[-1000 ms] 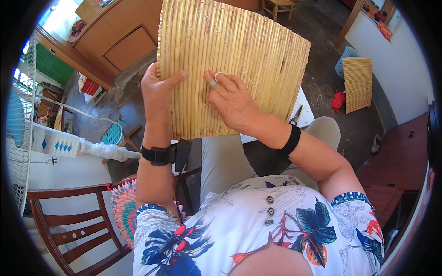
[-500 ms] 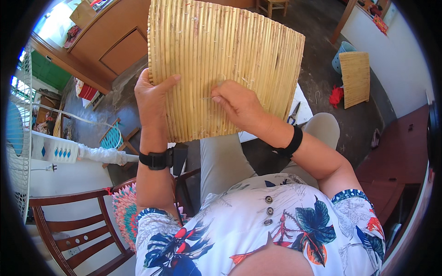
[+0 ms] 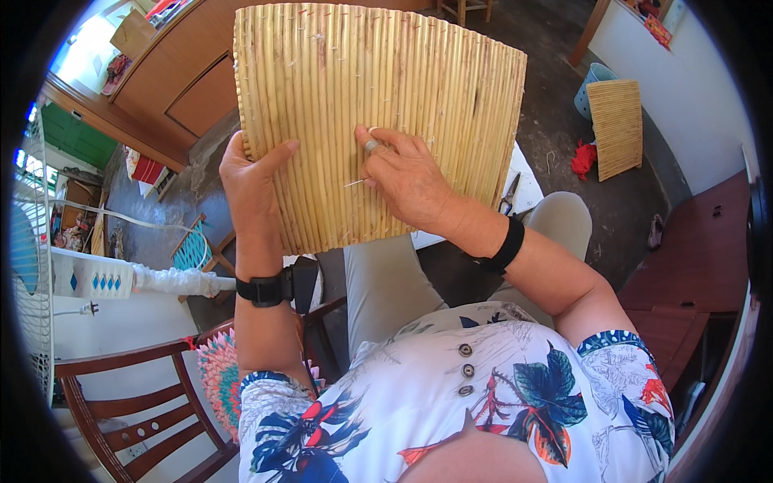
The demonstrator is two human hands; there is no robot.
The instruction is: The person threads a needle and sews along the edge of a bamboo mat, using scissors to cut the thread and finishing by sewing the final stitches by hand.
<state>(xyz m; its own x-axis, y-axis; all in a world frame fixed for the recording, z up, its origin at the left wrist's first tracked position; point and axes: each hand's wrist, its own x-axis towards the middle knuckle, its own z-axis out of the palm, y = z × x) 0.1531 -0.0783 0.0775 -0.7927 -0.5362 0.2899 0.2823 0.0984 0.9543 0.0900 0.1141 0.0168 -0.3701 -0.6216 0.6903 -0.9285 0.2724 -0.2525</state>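
Note:
A straw-coloured panel of parallel stalks (image 3: pixel 435 88), stitched with short threads, is held up above my lap. My left hand (image 3: pixel 251 193) grips its left edge, thumb on the near face and fingers mostly hidden behind. My right hand (image 3: pixel 405 179) rests against the middle of the panel, fingers bent, wearing a silver ring. A thin needle (image 3: pixel 351 183) juts leftward from its curled lower fingers. Behind the panel's right side, scissors (image 3: pixel 508 196) lie on a white surface (image 3: pixel 522 173).
A similar panel (image 3: pixel 614 129) leans by a blue basket (image 3: pixel 592 84) with red cloth (image 3: pixel 583 161) beside it. A wooden chair (image 3: pixel 141 358), white fan grille (image 3: pixel 32 306) and blue-laced folding stool (image 3: pixel 190 241) stand left. A dark red cabinet (image 3: pixel 680 258) is right.
The panel and my left hand have shifted left. My right hand's fingers curled inward half a second ago and now reach up across the panel again, with the needle showing.

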